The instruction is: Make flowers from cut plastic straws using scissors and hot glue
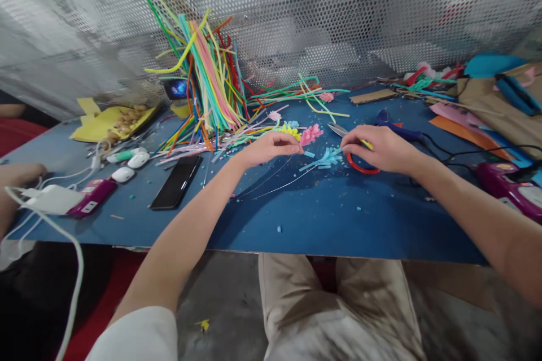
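My left hand (274, 146) is closed in a pinch at the lower end of a pink pipe-cleaner sprig (311, 134). A thin wire trails down-left from those fingertips. With its fingertips, my right hand (376, 146) pinches the upper right end of a light blue pipe-cleaner sprig (330, 158), whose pale wire stem points down-left. Partly under my right hand lie scissors (363, 166) with red on the handle, the blades pointing up-left. A yellow sprig (291, 129) sits just behind my left hand. Small cut blue pieces (309, 154) are nearby.
Bundled pipe cleaners (212, 79) stand against the perforated metal screen (339, 11). Left are a black phone (176, 182), earbuds (138, 159), a purple power strip (92, 198) and peanuts on yellow paper (105, 124). Right are a blue glue gun (396, 127), cables and coloured paper. Another person's arm (17, 186) rests far left.
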Available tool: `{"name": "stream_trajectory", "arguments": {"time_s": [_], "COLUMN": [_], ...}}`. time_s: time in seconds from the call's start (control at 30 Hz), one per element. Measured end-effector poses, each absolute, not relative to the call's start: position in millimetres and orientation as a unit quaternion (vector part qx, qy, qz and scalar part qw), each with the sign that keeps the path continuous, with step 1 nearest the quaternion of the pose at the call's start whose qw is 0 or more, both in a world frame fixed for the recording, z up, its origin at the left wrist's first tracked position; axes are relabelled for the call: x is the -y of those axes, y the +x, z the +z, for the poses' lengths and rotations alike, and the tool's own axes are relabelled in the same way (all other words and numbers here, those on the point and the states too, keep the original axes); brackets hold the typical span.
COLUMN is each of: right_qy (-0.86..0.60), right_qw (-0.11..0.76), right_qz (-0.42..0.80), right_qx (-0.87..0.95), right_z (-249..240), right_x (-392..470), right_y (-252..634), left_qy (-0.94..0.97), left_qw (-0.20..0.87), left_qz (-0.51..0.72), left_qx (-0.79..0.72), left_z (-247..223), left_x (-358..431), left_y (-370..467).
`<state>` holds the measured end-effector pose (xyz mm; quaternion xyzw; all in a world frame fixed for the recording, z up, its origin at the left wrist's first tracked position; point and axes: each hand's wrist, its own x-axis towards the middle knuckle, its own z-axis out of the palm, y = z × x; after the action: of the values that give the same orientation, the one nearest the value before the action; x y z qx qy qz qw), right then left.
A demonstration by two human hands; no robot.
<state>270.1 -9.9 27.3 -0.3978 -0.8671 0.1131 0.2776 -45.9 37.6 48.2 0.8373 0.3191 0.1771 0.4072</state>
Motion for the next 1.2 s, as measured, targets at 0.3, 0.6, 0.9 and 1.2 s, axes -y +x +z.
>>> {"name": "stream_trajectory", "arguments": {"time_s": [0.3,0.6,0.9,1.2], "right_qy": [-0.409,-0.410,-0.419,-0.455], "right_qw": [0.344,0.334,0.331,0.388], "right_qz": [0.054,0.063,0.075,0.084], "right_qx": [0.843,0.847,0.842,0.797], "right_z": [23.4,20.5,20.4,20.2], "right_x": [4.4,3.8,5.0,5.7], "right_y": [274.4,273.0,270.5,276.9], "left_qy": [0.799,0.833,0.836,0.805], "left_qw": [0.442,0.395,0.320,0.392], "left_qz": [0.216,0.139,0.057,0.065], "left_qx": [-0.345,-0.363,-0.443,-0.441], "left_z": [21.4,39.9,50.3,54.6], "left_x": [-55.0,-67.3,-73.8,-75.7], "left_y": [-50.9,-71.5,-93.0,-97.6]}}
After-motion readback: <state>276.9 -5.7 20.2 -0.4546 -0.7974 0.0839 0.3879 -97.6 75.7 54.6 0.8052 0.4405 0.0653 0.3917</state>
